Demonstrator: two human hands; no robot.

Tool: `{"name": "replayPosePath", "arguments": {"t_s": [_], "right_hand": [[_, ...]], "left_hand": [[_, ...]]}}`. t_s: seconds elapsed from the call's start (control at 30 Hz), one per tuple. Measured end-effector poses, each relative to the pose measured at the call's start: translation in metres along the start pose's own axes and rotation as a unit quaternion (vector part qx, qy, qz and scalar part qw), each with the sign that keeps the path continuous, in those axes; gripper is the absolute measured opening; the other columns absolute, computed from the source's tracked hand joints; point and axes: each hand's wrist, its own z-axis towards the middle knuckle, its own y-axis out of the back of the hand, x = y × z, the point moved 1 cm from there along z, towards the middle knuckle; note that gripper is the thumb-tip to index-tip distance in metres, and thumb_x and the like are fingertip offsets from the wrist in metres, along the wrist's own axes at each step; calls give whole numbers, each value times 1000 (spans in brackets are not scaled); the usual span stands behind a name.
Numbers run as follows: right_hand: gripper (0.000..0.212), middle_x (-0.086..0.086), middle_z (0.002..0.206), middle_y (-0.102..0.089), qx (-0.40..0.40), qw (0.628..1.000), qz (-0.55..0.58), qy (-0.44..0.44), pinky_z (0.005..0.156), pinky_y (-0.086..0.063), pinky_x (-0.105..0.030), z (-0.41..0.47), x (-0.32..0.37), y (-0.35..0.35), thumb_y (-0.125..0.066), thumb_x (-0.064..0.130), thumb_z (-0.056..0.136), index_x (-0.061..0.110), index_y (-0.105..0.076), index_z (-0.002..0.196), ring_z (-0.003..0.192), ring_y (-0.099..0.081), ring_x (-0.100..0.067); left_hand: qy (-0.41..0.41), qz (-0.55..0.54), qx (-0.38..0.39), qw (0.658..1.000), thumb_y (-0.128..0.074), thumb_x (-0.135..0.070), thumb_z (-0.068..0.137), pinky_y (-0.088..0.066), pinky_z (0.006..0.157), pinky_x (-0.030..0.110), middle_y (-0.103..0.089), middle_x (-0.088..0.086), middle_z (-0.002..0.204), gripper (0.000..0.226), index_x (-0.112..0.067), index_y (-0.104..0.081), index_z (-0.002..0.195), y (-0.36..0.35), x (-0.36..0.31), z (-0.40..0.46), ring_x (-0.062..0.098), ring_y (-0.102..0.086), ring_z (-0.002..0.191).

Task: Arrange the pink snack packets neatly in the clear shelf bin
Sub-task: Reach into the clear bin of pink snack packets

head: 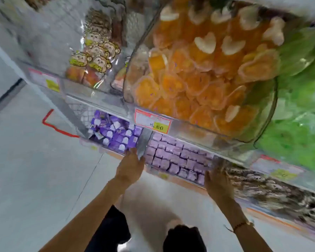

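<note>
Shop shelf [171, 124]: pink snack packets [175, 159] row-packed in clear bin [173, 174]; left hand [130, 168] and right hand [217, 180] at its near corners, fingers' hold untellable; purple packets [115, 132] left.

Two bare forearms are seen rising from the lower edge of the frame, with no sleeves in view on either one. The left hand [130, 169] and the right hand [219, 182] are ungloved, and no rings can be made out through the blur. A thin cord bracelet [241, 225] with a small yellowish bead and loose dark thread ends is worn on the right wrist, at the lower right of the frame. Dark trousers [109, 231] and a dark shoe [185, 239] are seen at the bottom centre.
</note>
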Motion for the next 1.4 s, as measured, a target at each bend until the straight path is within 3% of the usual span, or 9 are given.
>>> {"name": "replayPosePath", "arguments": {"t_s": [0.1, 0.2, 0.37, 0.47, 0.57, 0.73, 0.97, 1.27, 1.4], "right_hand": [[65, -27, 143, -37, -83, 997, 8, -9, 68, -43, -38, 12, -6, -27, -44, 14, 94, 5, -11, 148, 108, -56, -43], [46, -25, 97, -60, -129, 991, -28, -32, 60, -35, -35, 20, -18, -49, -50, 12, 91, -1, -39, 133, 93, -59, -44], [22, -10, 57, -44, -219, 973, -69, 5, 53, -32, -37, 24, -26, -68, -52, 12, 89, -3, -51, 104, 74, -62, -43], [23, -26, 64, -57, -294, 950, -89, 58, 51, -30, -36, 27, -33, -77, -57, 6, 85, -4, -46, 103, 64, -61, -44], [26, -30, 74, -61, -342, 930, -111, 75, 54, -30, -37, 29, -34, -82, -51, 8, 91, -2, -39, 112, 71, -63, -46], [38, -27, 94, -62, -353, 930, -80, 67, 59, -33, -36, 27, -32, -88, -45, 3, 93, -5, -30, 127, 85, -63, -43], [53, -25, 113, -59, -367, 929, -17, 41, 68, -41, -39, 6, -21, -90, -42, 6, 94, -3, -19, 141, 98, -60, -39], [42, -17, 94, -64, -354, 931, -38, 86, 56, -35, -31, 23, -34, -70, -46, 16, 92, -1, -34, 129, 84, -63, -34], [38, -18, 93, -64, -363, 927, -20, 90, 56, -34, -32, 33, -30, -65, -45, 16, 93, -1, -34, 126, 84, -63, -35]], "left_hand": [[-105, -53, -61, 991, -45, -28, 98, -37, 102, 33, -39, 5, 149, 53, -12, -30, 147, -30, 19, 30, 26, -44, 131], [-225, -79, -106, 965, -46, -20, 98, -37, 95, 27, -48, 6, 142, 49, -15, -34, 145, -52, 30, 52, 27, -53, 121], [-351, -102, -119, 923, -39, -21, 98, -37, 90, 19, -56, 13, 130, 45, -15, -35, 142, -71, 49, 83, 24, -56, 112], [-381, -117, -119, 909, -34, -20, 96, -31, 106, 24, -49, 9, 140, 49, -12, -32, 145, -77, 55, 91, 23, -47, 126], [-385, -72, -149, 908, -36, -8, 98, -45, 91, 47, -57, 19, 127, 48, -16, -30, 145, -76, 53, 92, 36, -58, 106], [-363, 21, -176, 915, -35, -8, 96, -42, 64, 39, -56, 17, 83, 51, -19, -25, 145, -73, 52, 71, 38, -56, 73], [-364, 27, -201, 909, -31, -12, 101, -45, 74, 43, -60, 22, 115, 39, -10, -32, 140, -71, 59, 43, 38, -58, 90], [-347, 160, -225, 896, -38, -27, 99, -40, 66, 34, -65, 16, 99, 14, -13, -40, 98, -53, 48, 67, 35, -62, 91], [-346, 226, -266, 871, -36, -24, 99, -35, 63, 34, -66, 16, 98, 19, -8, -46, 104, -49, 38, 77, 37, -63, 91]]}}
